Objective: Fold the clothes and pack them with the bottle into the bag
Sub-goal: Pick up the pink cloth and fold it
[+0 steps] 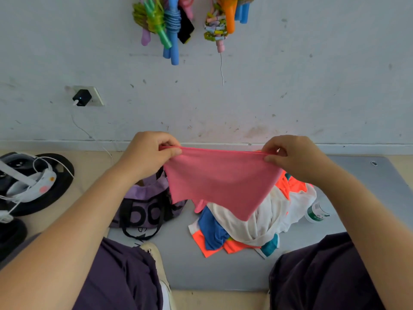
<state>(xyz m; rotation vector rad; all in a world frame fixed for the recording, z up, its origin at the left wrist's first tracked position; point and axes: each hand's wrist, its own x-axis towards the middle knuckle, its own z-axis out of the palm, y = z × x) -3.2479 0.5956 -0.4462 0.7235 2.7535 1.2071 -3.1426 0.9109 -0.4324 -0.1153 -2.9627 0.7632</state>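
Pink cloth (220, 182): thin, soft knit, held aloft by its top edge over the pile (250, 220), hanging to a slack point.
Left hand (147, 153), right hand (295, 157): each grip pinches a top corner.
Pile: crumpled white, blue and orange garments on grey mat (362, 182).
Bottle (317, 212): clear plastic, green label, lying beside pile.
Bag (145, 209): purple fabric, black straps, left of pile.
Risk: limp hem may snag the pile; uneven pinches skew the fold.

A lived-in home room: skipping ropes (169, 21) hang on a scuffed wall (312, 86) above a floor mat (368, 182).
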